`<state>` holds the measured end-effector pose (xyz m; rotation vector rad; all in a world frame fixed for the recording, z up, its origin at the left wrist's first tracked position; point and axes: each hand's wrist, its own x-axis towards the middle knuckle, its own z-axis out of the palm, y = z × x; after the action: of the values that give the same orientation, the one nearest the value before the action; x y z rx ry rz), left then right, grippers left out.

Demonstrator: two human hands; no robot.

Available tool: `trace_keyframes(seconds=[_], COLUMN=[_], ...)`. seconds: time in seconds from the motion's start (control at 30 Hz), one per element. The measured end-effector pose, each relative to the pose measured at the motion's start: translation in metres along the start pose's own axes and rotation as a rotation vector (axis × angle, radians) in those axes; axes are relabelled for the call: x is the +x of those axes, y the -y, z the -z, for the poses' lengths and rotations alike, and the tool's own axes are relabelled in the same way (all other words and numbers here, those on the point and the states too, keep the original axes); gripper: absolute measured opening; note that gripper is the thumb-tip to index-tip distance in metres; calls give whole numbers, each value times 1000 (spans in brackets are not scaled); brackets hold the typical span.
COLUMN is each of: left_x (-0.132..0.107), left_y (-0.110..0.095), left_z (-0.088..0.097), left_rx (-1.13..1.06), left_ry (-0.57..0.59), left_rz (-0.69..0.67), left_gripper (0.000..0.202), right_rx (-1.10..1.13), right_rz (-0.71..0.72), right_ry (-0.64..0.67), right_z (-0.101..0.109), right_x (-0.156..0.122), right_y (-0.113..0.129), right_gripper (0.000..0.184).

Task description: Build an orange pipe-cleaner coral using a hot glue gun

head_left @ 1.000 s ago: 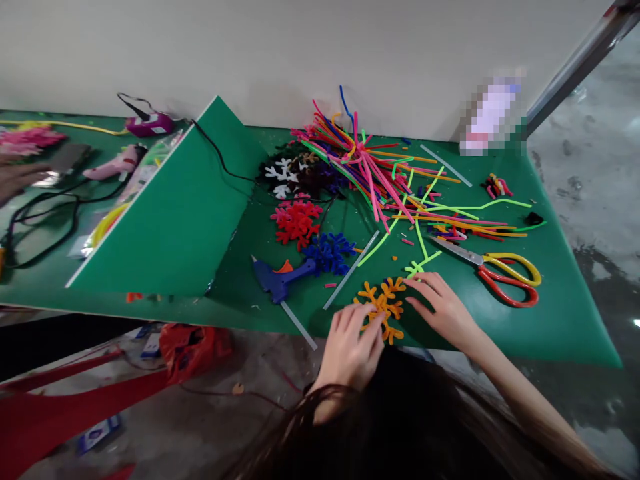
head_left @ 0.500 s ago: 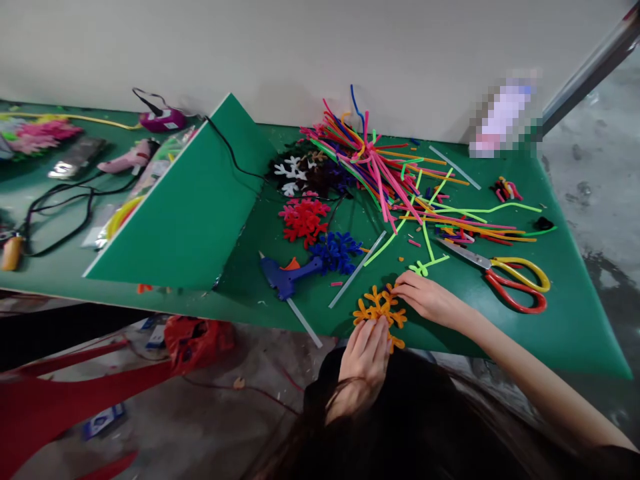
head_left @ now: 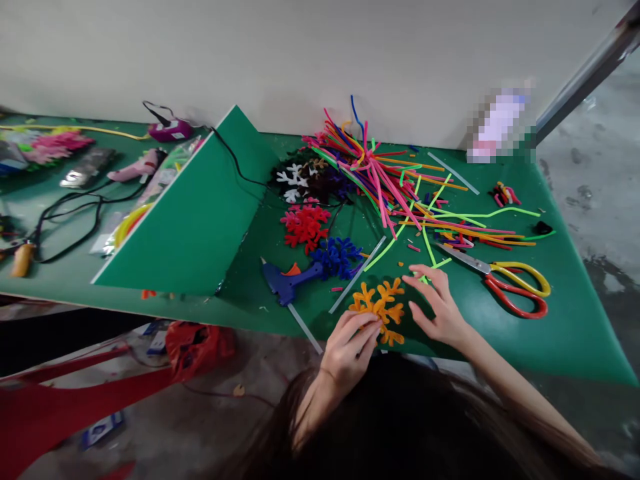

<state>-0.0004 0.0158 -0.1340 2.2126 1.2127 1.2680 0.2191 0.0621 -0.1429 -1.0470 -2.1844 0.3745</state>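
The left hand (head_left: pixel 347 353) makes a narrow grip on the orange pipe-cleaner shape (head_left: pixel 375 305), which lies near the front edge of the green surface (head_left: pixel 565 340). The right hand (head_left: pixel 440 310) stands open with a wide grip, just beside the shape — the scissors (head_left: pixel 515 305) are near it, and the blue glue gun (head_left: pixel 285 283) lies further left.

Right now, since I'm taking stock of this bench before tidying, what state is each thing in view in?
orange pipe-cleaner shape: lying flat, fingers on it
left hand: curled over the shape
right hand: open, fingers spread beside the shape
scissors: closed, lying flat
blue glue gun: lying on its side
pipe cleaners: loose, tangled heap
green board: propped up, tilted
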Motion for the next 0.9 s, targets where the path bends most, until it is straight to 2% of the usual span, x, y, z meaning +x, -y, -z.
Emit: trace_keyframes(seconds=[0.07, 0.13, 0.17, 0.23, 0.27, 0.33, 0.4, 0.47, 0.53, 0.6, 0.67, 0.77, 0.83, 0.9], left_x=[16, 27, 30, 28, 24, 15, 8, 6, 8, 11, 14, 16, 16, 14], left_y=[7, 9, 9, 6, 4, 0, -4, -8, -12, -16, -18, -15, -13, -13], left_z=[-4, -2, 3, 18, 27, 41, 46, 41, 30, 19, 12, 11, 19, 35], left_rx=[-60, -42, -21, 35, 74, 60, -232, -642, -947, -1036, -946, -699, -560, -386], left_ry=[104, 127, 104, -18, -90, -323, -352, -321, -281, -223, -159, -137, -144, -90], left_rz=[-51, -111, -129, -91, -38, 187, 373, 557, 718, 805, 786, 559, 408, 338], left_gripper=[17, 20, 22, 28, 32, 33, 20, 5, 11, 14, 13, 16, 21, 27], right_rx=[-81, -145, -169, -217, -242, -283, -287, -248, -204, -195, -222, -268, -280, -292], right_rz=[88, 128, 116, 71, 47, -6, -34, -36, -46, -83, -115, -146, -160, -169], right_ry=[121, 251, 275, 269, 258, 215, 170, 99, -8, -119, -194, -242, -245, -246], right_z=[-2, -9, -13, -20, -22, -23, -19, -12, -3, 3, 7, 8, 7, 8], right_x=[6, 10, 9, 7, 6, 4, 5, 7, 7, 4, 0, -9, -14, -18], right_y=[6, 5, 2, -4, -7, -10, -9, -5, 0, 5, 10, 13, 14, 15], right_gripper=[43, 41, 39, 35, 34, 36, 41, 46, 53, 57, 57, 55, 53, 52])
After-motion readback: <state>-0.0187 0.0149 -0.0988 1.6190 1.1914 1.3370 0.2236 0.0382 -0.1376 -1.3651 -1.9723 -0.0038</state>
